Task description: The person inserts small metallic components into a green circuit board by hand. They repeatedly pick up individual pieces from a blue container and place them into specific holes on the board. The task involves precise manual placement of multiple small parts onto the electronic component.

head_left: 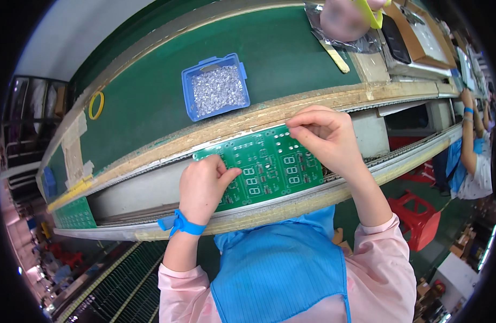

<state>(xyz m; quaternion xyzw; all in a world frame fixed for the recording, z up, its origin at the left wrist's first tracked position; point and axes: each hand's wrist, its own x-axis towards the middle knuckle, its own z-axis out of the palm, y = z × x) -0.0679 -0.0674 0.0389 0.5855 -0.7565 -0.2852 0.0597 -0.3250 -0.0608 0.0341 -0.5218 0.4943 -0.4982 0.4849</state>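
A green circuit board (pixel 266 167) with white digit outlines lies in the conveyor track in front of me. My left hand (pixel 202 183) is curled over the board's left part, thumb pointing right; whatever its fingers hold is hidden. My right hand (pixel 326 134) pinches thumb and forefinger together above the board's far edge; anything between the fingertips is too small to make out. Beyond the track, a blue plastic bin (pixel 190 99) holds many small clear pieces (pixel 218 91).
A wooden rail (pixel 269 110) borders the green worktop (pixel 140 91). A yellow ring (pixel 96 105) lies far left. Another green board (pixel 75 215) sits in the track at left. A cardboard box (pixel 420 35) stands far right. A red stool (pixel 417 220) and another person's arm (pixel 468 132) are at right.
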